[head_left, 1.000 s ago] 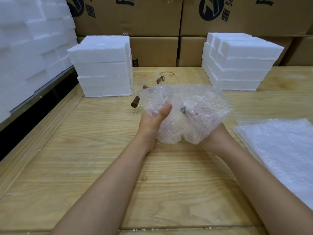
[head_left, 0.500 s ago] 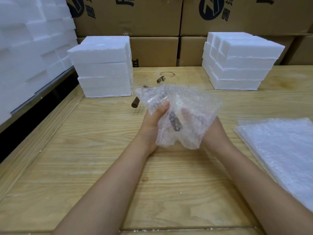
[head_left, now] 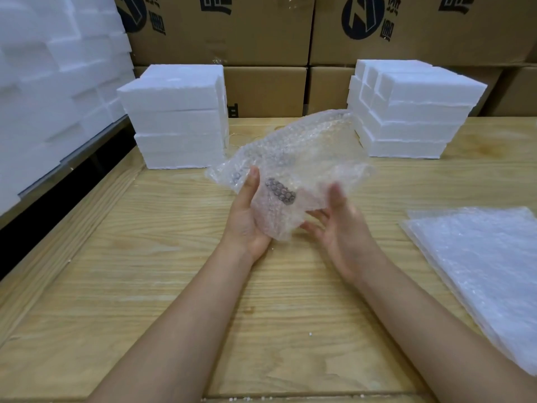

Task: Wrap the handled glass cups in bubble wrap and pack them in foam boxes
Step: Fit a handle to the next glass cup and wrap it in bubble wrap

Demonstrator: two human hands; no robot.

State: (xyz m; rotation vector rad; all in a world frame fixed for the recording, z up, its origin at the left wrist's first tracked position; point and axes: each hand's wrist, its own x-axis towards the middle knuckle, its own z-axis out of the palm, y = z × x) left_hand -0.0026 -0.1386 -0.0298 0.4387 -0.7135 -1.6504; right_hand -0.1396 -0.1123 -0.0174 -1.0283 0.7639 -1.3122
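Bubble wrap (head_left: 293, 158) bundle held up over the wooden table (head_left: 180, 286), head view.
The left hand (head_left: 247, 222) grips the crumpled wrap from below, thumb pressed on its front. A dark cup handle (head_left: 280, 191) shows through the film. The right hand (head_left: 344, 228), blurred, lays straight, spread fingers against the bundle's right side and grasps nothing. One stack of foam boxes (head_left: 174, 120) stands behind on the left, a second stack (head_left: 406, 117) on the right. Flat wrap sheets (head_left: 479, 271) lie at the table's right.

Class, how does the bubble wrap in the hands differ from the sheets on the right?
The held bubble wrap is crumpled around something dark; the stacked sheets lie flat. The held bubble wrap is up above the table; the stacked sheets rest on it. Both are clear.
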